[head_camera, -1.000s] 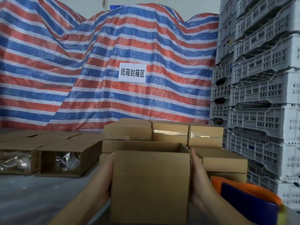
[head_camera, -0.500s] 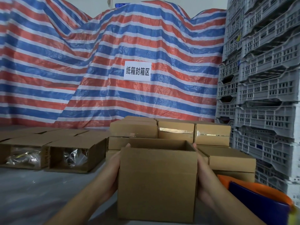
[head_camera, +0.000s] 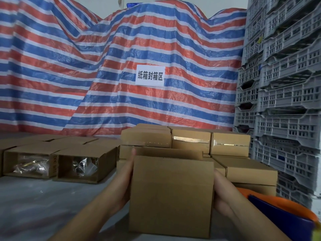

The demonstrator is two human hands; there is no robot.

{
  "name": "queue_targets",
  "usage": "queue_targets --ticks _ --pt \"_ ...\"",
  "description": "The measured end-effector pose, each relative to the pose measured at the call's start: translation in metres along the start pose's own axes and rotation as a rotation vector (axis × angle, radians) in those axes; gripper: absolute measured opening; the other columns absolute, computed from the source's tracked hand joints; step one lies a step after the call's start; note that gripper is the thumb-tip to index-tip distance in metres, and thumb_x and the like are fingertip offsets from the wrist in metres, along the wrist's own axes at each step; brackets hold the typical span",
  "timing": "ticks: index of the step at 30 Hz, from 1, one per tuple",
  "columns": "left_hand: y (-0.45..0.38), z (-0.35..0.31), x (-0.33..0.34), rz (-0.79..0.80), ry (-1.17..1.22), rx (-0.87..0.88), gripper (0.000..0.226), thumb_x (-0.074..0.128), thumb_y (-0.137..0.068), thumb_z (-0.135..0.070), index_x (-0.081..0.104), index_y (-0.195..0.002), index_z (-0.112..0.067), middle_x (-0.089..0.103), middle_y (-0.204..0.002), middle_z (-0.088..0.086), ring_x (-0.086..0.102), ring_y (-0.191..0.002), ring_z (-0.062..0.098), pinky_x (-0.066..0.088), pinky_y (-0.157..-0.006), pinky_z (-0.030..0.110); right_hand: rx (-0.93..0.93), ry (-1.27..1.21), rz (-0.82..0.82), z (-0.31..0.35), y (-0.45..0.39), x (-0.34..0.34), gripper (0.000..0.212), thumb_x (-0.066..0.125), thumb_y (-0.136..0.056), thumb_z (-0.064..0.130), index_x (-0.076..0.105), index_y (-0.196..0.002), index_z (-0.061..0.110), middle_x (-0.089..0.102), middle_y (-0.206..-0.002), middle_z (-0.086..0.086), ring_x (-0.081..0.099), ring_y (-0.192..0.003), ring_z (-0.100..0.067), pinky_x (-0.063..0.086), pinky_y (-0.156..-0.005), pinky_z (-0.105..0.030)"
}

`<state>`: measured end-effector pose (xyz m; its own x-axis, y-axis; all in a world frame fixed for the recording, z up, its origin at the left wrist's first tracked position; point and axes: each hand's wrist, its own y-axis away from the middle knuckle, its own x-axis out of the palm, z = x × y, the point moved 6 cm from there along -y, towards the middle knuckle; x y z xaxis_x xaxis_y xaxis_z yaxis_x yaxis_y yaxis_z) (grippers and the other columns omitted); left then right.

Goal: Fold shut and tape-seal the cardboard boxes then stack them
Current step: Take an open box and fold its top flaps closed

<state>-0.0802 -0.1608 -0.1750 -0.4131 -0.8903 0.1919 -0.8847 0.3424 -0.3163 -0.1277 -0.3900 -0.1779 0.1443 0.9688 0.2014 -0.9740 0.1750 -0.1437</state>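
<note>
An open-topped brown cardboard box [head_camera: 171,193] is held up in front of me, its flaps unfolded at the top. My left hand [head_camera: 121,185] presses flat against its left side, fingers straight up to the top edge. My right hand [head_camera: 224,193] presses against its right side; its fingertips are hidden behind the box. Just beyond stands a stack of sealed boxes [head_camera: 229,143] with shiny clear tape across their seams.
Unsealed boxes [head_camera: 83,157] with plastic-wrapped contents lie on the grey surface [head_camera: 34,202] at the left. Grey plastic crates [head_camera: 286,101] tower on the right. A striped tarp [head_camera: 104,66] with a white sign [head_camera: 150,75] hangs behind. An orange and blue object [head_camera: 278,213] sits at lower right.
The box has shifted slightly right and away from me, still held between both hands. My right hand now sits a little lower on its side.
</note>
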Motion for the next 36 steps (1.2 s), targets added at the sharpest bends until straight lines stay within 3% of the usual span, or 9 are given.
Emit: queue_targets --ticks 7,13,16,18,21,24,28,33,36 --pt "0.003 -0.004 -0.004 0.088 -0.046 0.003 0.074 0.064 -0.069 -0.076 0.066 -0.121 -0.023 0.072 -0.117 0.005 0.068 -0.109 0.021 0.049 -0.091 0.036 0.000 0.022 -0.022 -0.001 -0.001 -0.001 0.040 0.061 -0.089 0.024 0.064 -0.126 0.009 0.074 -0.090 -0.019 0.070 -0.077 -0.031 0.055 -0.066 -0.037" --pt "-0.002 -0.002 -0.003 0.035 -0.047 -0.016 0.035 0.062 -0.072 -0.065 0.075 -0.096 -0.044 0.074 -0.109 -0.004 0.071 -0.101 0.014 0.052 -0.084 0.032 0.000 0.031 0.029 0.000 0.001 0.001 0.068 0.042 -0.068 0.082 0.082 -0.091 0.032 0.077 -0.101 -0.010 0.076 -0.088 -0.025 0.051 -0.084 -0.044" --pt "-0.002 0.000 -0.004 0.016 -0.017 -0.015 0.035 0.063 -0.074 -0.064 0.075 -0.098 -0.042 0.073 -0.112 -0.002 0.070 -0.102 0.016 0.050 -0.088 0.036 -0.174 0.106 0.038 0.006 0.001 -0.001 0.103 0.064 -0.045 0.095 0.057 -0.134 0.044 0.064 -0.131 0.000 0.063 -0.119 -0.027 0.045 -0.104 -0.053" --pt "-0.001 0.000 -0.002 0.024 -0.007 -0.010 0.032 0.062 -0.077 -0.062 0.075 -0.098 -0.043 0.074 -0.112 -0.002 0.071 -0.102 0.016 0.050 -0.088 0.035 -0.244 0.098 0.021 0.009 0.002 -0.003 0.105 0.078 -0.050 0.075 0.044 -0.144 0.041 0.051 -0.143 -0.001 0.052 -0.129 -0.029 0.043 -0.108 -0.052" --pt "-0.003 0.003 -0.003 0.003 0.004 -0.029 0.024 0.064 -0.079 -0.056 0.077 -0.092 -0.040 0.075 -0.106 0.000 0.072 -0.097 0.017 0.050 -0.084 0.035 -0.243 0.018 -0.018 0.008 -0.001 -0.008 0.066 0.088 -0.064 0.041 0.059 -0.123 0.032 0.063 -0.125 -0.005 0.064 -0.109 -0.026 0.054 -0.081 -0.037" --pt "-0.008 0.007 -0.007 -0.025 -0.019 -0.062 0.022 0.067 -0.079 -0.046 0.079 -0.090 -0.031 0.076 -0.100 0.005 0.073 -0.090 0.021 0.051 -0.081 0.037 -0.192 0.086 -0.004 0.005 0.000 -0.006 0.029 0.075 -0.069 0.041 0.070 -0.085 0.018 0.070 -0.089 -0.009 0.067 -0.080 -0.025 0.050 -0.068 -0.033" --pt "-0.014 0.010 -0.009 -0.038 -0.058 -0.091 0.023 0.069 -0.070 -0.039 0.078 -0.086 -0.026 0.074 -0.087 0.004 0.070 -0.074 0.017 0.051 -0.067 0.032 -0.126 0.121 -0.050 0.001 -0.004 -0.010 0.013 0.066 -0.087 0.021 0.068 -0.086 0.008 0.063 -0.088 -0.019 0.058 -0.082 -0.030 0.043 -0.069 -0.036" --pt "-0.015 0.010 -0.013 -0.081 -0.048 -0.072 0.014 0.070 -0.073 -0.029 0.073 -0.087 -0.029 0.071 -0.090 0.001 0.067 -0.074 0.017 0.050 -0.059 0.030 -0.108 0.078 -0.062 -0.003 -0.008 -0.010 0.007 0.066 -0.088 0.015 0.070 -0.093 0.013 0.067 -0.096 -0.017 0.061 -0.086 -0.031 0.046 -0.069 -0.035" --pt "-0.013 0.003 -0.018 -0.130 -0.028 0.017 0.042 0.072 -0.081 -0.018 0.060 -0.115 -0.040 0.063 -0.118 -0.012 0.065 -0.102 0.017 0.052 -0.071 0.029 -0.164 0.030 -0.062 -0.001 -0.011 -0.013 0.041 0.073 -0.075 0.019 0.064 -0.115 0.025 0.065 -0.113 -0.010 0.064 -0.100 -0.029 0.050 -0.074 -0.036"
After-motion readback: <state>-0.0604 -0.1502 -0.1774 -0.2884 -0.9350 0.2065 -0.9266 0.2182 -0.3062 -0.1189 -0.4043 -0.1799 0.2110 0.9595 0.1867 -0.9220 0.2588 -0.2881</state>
